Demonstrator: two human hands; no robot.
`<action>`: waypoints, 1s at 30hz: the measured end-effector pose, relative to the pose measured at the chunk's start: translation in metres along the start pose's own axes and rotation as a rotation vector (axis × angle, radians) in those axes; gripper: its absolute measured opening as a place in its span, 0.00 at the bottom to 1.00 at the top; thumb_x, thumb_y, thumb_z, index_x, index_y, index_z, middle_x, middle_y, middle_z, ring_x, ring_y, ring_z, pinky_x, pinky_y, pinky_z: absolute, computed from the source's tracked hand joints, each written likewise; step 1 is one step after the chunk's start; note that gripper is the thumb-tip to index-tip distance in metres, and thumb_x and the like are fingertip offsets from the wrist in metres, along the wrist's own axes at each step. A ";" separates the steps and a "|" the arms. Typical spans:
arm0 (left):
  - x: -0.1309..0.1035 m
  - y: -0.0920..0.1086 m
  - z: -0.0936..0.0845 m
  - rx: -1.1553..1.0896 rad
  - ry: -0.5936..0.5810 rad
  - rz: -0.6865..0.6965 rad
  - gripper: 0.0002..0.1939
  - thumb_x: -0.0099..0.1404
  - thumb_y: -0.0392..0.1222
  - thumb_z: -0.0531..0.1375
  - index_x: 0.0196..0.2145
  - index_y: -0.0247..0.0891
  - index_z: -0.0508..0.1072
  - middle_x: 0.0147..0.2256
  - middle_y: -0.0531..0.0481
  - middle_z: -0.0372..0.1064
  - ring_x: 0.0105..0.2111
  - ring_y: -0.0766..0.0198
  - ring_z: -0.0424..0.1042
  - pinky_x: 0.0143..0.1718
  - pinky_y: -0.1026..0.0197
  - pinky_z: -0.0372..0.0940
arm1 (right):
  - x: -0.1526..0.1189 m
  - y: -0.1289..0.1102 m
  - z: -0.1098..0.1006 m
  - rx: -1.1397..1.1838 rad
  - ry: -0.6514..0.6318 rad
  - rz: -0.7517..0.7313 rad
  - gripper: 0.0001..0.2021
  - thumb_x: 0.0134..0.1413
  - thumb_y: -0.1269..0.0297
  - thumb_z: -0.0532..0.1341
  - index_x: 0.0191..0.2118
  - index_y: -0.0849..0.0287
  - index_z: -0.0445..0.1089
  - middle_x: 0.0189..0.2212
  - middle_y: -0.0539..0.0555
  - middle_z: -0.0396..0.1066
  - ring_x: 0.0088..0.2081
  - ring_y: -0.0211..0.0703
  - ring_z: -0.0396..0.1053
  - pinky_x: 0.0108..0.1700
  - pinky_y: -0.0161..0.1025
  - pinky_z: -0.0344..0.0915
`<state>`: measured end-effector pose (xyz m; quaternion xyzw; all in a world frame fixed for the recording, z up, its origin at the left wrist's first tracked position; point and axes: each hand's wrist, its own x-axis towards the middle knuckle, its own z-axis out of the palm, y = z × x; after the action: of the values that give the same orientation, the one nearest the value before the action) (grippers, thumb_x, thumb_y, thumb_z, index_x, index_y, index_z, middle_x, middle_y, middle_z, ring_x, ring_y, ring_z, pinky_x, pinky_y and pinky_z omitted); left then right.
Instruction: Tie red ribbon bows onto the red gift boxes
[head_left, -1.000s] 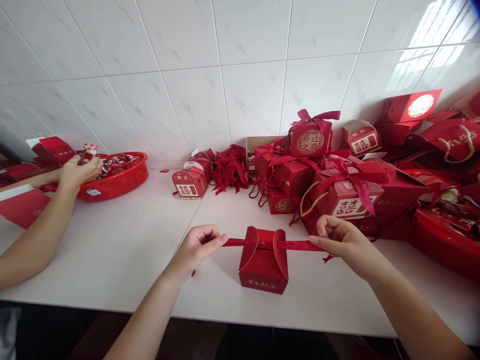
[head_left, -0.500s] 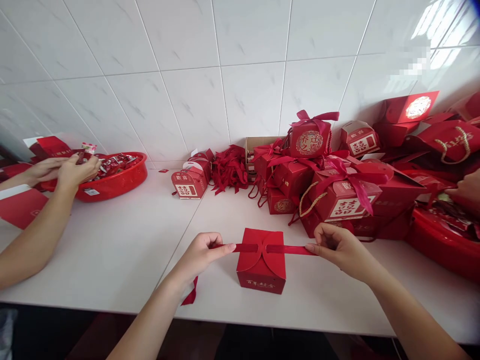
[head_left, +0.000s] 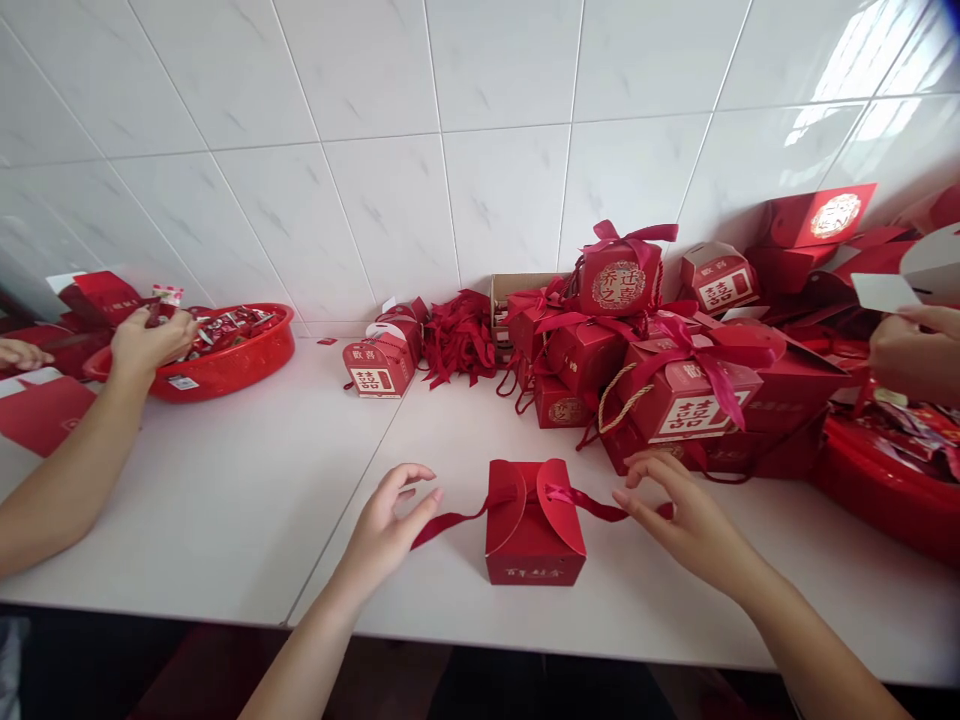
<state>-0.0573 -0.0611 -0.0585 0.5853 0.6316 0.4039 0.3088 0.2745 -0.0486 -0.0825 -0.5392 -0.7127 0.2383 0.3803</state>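
Note:
A small red gift box (head_left: 535,545) stands on the white table in front of me, its rounded top flaps bulging slightly apart. A dark red ribbon (head_left: 463,516) runs through slots in the flaps, with a loose tail on each side. My left hand (head_left: 394,520) hovers left of the box, thumb and fingers apart, beside the left tail. On the other side my right hand (head_left: 671,500) has its fingers spread over the right tail, and part of that tail passes behind the hand. Neither hand grips the ribbon.
A heap of finished red boxes (head_left: 592,350) with bows lies behind on the right. Loose ribbons (head_left: 461,335) and more boxes (head_left: 379,365) are by the wall. Candy basins stand left (head_left: 225,365) and right (head_left: 885,490), with other people's hands (head_left: 154,340) at both.
Both my hands have let go of the ribbon, which was pulled taut and now hangs slack. The box flaps have risen apart. At right, another person's hand now holds a white-and-red piece.

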 end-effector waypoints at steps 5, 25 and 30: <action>-0.024 0.003 0.001 0.133 -0.179 0.036 0.16 0.64 0.53 0.54 0.28 0.40 0.71 0.28 0.51 0.68 0.31 0.61 0.67 0.33 0.63 0.60 | -0.021 -0.016 0.001 0.134 -0.265 0.114 0.19 0.62 0.49 0.52 0.31 0.58 0.69 0.27 0.51 0.64 0.30 0.40 0.62 0.31 0.35 0.59; -0.027 0.004 0.032 -1.524 0.123 -0.468 0.17 0.70 0.32 0.49 0.52 0.34 0.71 0.35 0.44 0.72 0.32 0.65 0.73 0.30 0.65 0.71 | -0.027 -0.027 0.059 1.787 0.256 0.829 0.15 0.42 0.67 0.72 0.40 0.56 0.76 0.31 0.50 0.71 0.32 0.36 0.71 0.29 0.29 0.70; -0.022 0.014 0.019 -1.449 0.237 -0.357 0.16 0.69 0.36 0.50 0.49 0.36 0.73 0.37 0.44 0.72 0.29 0.66 0.71 0.27 0.63 0.70 | -0.024 -0.035 0.040 1.622 0.368 0.648 0.14 0.46 0.62 0.71 0.41 0.56 0.76 0.23 0.46 0.65 0.24 0.30 0.63 0.22 0.26 0.65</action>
<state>-0.0314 -0.0801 -0.0576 0.0770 0.3223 0.7222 0.6072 0.2252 -0.0791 -0.0873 -0.3090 -0.0649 0.6747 0.6671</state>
